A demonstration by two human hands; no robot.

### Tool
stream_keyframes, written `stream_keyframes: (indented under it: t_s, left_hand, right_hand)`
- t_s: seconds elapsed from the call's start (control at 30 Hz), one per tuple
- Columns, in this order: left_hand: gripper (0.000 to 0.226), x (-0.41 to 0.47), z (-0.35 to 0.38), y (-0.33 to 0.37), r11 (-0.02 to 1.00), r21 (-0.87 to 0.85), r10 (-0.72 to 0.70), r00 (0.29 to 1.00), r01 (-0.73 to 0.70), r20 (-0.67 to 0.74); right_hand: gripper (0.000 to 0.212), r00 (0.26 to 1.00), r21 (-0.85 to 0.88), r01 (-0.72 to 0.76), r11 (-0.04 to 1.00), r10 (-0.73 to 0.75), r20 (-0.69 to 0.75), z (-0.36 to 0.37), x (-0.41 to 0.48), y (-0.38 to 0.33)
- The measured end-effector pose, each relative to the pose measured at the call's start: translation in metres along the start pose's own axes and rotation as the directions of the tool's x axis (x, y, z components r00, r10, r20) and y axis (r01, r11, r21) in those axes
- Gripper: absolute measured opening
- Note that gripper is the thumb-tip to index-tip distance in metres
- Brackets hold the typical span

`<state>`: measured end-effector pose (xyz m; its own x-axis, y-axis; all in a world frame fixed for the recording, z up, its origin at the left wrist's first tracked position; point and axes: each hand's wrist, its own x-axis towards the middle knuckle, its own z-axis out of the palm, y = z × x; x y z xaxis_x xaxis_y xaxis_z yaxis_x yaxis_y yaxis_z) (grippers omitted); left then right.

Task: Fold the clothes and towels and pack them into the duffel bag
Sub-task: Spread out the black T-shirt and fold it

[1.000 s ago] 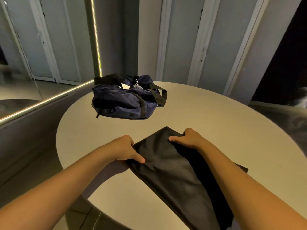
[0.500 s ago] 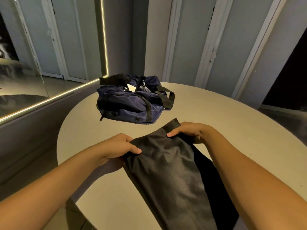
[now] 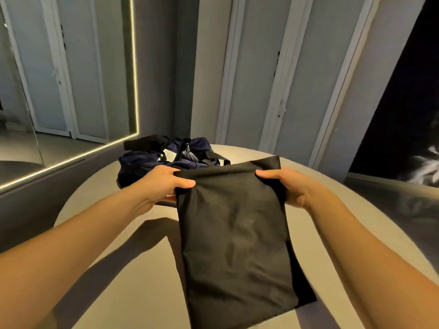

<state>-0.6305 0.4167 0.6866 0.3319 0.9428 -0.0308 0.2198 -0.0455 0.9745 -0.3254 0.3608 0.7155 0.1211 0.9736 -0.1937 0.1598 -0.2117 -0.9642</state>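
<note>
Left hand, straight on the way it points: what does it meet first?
Probably the duffel bag, lying just beyond the left hand, which grips the black cloth; the gap between them is unclear.

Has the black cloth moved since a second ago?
Yes. The far end of the black cloth, pinched by the left hand and right hand, has risen off the table toward the duffel bag, overlapping it.

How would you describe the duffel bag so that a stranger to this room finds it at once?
Start at the pale round table beside the lit mirror. At its far left side, behind the black cloth held up, lies the duffel bag. It alone is navy blue with black straps.
</note>
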Motion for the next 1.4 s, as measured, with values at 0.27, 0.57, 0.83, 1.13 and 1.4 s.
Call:
stream_keyframes:
  t_s: [0.27, 0.57, 0.83, 1.13, 1.4]
  left_hand:
    - [0.014, 0.0, 0.0, 0.108, 0.923, 0.096, 0.383, 0.91, -0.372, -0.157]
    - [0.024, -0.104, 0.029, 0.001, 0.865, 0.251, 0.433, 0.899, -0.435, 0.066]
    - [0.028, -0.176, 0.043, -0.098, 0.868, 0.319, 0.295, 0.912, -0.381, 0.286]
    - [0.03, -0.209, 0.042, -0.116, 0.857, 0.302, 0.328, 0.893, -0.419, 0.307]
    - [0.017, -0.207, 0.04, -0.113, 0.868, 0.26, 0.354, 0.895, -0.422, 0.272]
  right_hand:
    - [0.035, 0.877, -0.103, 0.44, 0.892, -0.452, -0.166, -0.031, -0.054, -0.077]
    - [0.019, 0.871, -0.166, 0.437, 0.884, -0.462, -0.167, -0.003, -0.15, 0.071]
    - [0.016, 0.938, -0.251, 0.315, 0.915, -0.34, -0.062, 0.032, -0.22, 0.18]
    - [0.019, 0.909, -0.393, 0.371, 0.842, -0.415, -0.031, 0.043, -0.252, 0.208]
    - [0.023, 0.907, -0.414, 0.372, 0.831, -0.421, -0.03, 0.044, -0.264, 0.208]
